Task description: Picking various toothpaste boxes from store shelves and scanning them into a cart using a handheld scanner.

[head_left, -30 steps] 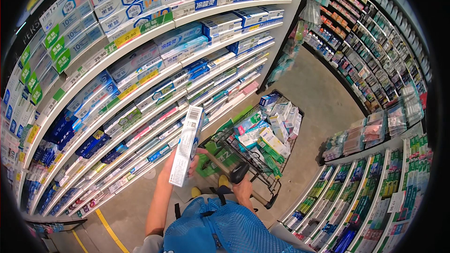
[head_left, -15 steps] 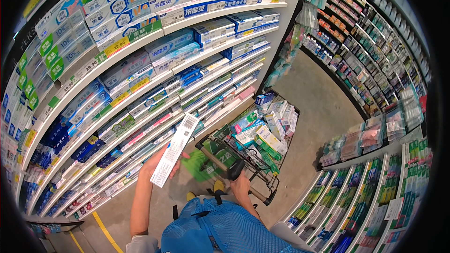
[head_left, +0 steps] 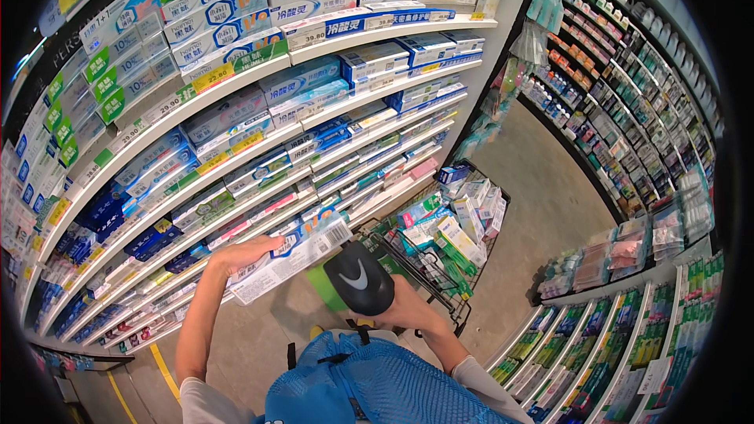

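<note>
My left hand (head_left: 253, 253) grips a long white toothpaste box (head_left: 310, 255) with a blue and orange printed side, thumb on top. Its barcode end points right, at the black handheld barcode scanner (head_left: 359, 276). My right hand (head_left: 404, 306) is wrapped round the scanner's handle; the scanner head covers some of the fingers. A small gap separates box and scanner. Beyond my right hand stands a wire shopping cart (head_left: 424, 276) holding several toothpaste boxes (head_left: 459, 242) in a loose heap.
Shelves (head_left: 314, 114) stocked with boxed toothpaste curve along the left. Toothbrush racks (head_left: 581, 353) stand at the lower right, with hanging packs (head_left: 620, 255) above them. Grey floor (head_left: 542, 165) runs between the shelving. A blue mesh bag (head_left: 369, 385) hangs at my front.
The toothpaste box has turned from steeply upright to nearly level, barcode end rightward. My right hand has raised the scanner from beside the cart handle toward the box.
</note>
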{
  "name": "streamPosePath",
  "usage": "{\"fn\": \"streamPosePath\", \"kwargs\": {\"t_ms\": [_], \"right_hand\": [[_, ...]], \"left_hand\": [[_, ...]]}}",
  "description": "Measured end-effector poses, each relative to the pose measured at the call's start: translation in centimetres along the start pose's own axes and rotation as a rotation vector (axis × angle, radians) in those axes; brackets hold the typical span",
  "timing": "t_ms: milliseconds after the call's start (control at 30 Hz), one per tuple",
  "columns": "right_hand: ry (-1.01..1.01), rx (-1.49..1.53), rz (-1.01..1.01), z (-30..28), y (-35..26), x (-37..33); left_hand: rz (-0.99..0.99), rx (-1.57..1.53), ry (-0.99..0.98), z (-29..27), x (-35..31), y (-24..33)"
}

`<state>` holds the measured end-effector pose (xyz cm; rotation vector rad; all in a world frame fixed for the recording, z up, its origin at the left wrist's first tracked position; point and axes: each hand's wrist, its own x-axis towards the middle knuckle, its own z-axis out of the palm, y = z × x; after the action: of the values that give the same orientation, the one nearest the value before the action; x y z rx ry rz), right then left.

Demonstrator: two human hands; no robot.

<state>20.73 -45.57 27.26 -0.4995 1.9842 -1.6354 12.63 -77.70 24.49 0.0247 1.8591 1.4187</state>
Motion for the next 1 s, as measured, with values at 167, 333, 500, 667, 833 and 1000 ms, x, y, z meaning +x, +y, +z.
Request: {"fn": "streamPosePath", "kwargs": {"t_ms": [167, 333, 500, 667, 833, 1000], "right_hand": [[0.205, 0.208, -0.15, 0.0, 2.6, 1.0], [0.398, 0.178, 0.028, -1.5, 8.6, 0.4], [0.601, 0.236, 0.182, -0.6, 18.6, -0.3], [0.626, 0.388, 0.336, -0.2, 21.6, -2.6], [0.592, 0.441, 0.431, 0.2, 23.5, -2.4], [0.521, 0.39, 0.43, 0.4, 27.6, -3.1]], "left_hand": [[0.159, 0.307, 0.217, 0.2, -1.3, -0.1], [0.333, 0.733, 0.397, 1.6, -2.8, 2.5], [0.324, 1.012, 0.67, 0.7, -4.1, 6.0], [0.518, 1.164, 1.107, -4.8, -6.7, 15.2], [0.638, 1.359, 1.335, -12.6, -6.4, 24.7], [0.388, 1.45, 1.332, -19.3, -0.8, 26.2]]}}
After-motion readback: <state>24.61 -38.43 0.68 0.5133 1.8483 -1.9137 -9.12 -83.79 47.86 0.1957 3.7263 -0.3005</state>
